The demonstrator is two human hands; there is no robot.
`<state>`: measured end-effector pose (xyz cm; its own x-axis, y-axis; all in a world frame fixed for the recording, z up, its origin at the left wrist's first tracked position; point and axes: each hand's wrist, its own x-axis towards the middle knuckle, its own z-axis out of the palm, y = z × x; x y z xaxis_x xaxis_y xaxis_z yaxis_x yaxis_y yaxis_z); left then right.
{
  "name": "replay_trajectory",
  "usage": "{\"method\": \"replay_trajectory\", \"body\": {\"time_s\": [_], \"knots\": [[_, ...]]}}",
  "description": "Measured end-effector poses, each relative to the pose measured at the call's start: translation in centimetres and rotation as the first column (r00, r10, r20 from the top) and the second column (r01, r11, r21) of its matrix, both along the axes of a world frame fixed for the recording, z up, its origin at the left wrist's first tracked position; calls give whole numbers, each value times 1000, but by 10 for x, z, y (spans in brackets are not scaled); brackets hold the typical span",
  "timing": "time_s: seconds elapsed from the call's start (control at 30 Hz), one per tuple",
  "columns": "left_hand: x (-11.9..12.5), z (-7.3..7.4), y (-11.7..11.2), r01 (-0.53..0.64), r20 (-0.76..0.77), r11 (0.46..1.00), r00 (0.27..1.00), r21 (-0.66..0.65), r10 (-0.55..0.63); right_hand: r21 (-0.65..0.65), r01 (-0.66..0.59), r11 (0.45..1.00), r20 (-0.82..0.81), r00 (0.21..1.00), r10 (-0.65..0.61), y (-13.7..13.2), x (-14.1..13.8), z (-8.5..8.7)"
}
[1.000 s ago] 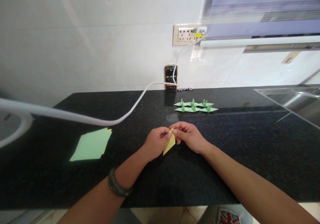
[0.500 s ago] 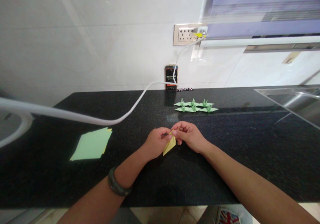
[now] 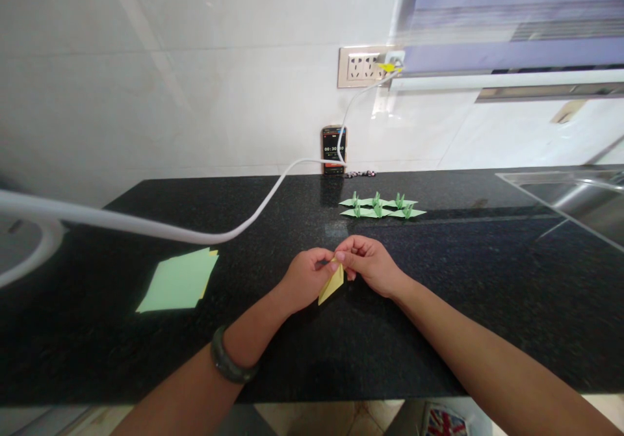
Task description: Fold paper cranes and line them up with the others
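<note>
Between my two hands is a piece of folded yellow paper (image 3: 332, 285), its pointed end slanting down towards me. My left hand (image 3: 306, 277) pinches its left edge between thumb and fingers. At the top of the paper, my right hand (image 3: 366, 264) is closed on the upper corner, thumb on the near side. The fingertips of both hands nearly meet there and hide the upper folds. Beyond my hands, several green paper cranes (image 3: 378, 210) stand in two rows on the black countertop (image 3: 292, 364).
A stack of green and yellow paper sheets (image 3: 179, 281) lies to the left. A white cable (image 3: 214, 236) arches across from the left to the wall socket (image 3: 363, 67). A phone (image 3: 333, 150) showing a timer leans against the wall, a beaded string (image 3: 361, 174) beside it. At right is a metal sink (image 3: 589, 205).
Both hands keep their hold on the yellow paper. My right thumb has shifted very slightly upward, and the paper's lower tip sits a touch lower.
</note>
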<state>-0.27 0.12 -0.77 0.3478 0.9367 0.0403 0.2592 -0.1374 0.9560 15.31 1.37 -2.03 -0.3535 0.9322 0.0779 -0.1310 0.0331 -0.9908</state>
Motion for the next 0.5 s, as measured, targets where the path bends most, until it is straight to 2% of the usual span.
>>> {"method": "replay_trajectory", "body": {"time_s": [0.2,0.37,0.5], "knots": [[-1,-7,3,14,-31,1000,999,12,-13,26,24,999,22,999,-24,-1,0,-1],[-2,-10,5,-4,-45,1000,999,9,4,20,62,998,-24,998,-62,0,-2,-1],[-3,-10,5,-1,-55,998,998,57,4,31,57,998,60,997,-58,0,-1,-1]]}}
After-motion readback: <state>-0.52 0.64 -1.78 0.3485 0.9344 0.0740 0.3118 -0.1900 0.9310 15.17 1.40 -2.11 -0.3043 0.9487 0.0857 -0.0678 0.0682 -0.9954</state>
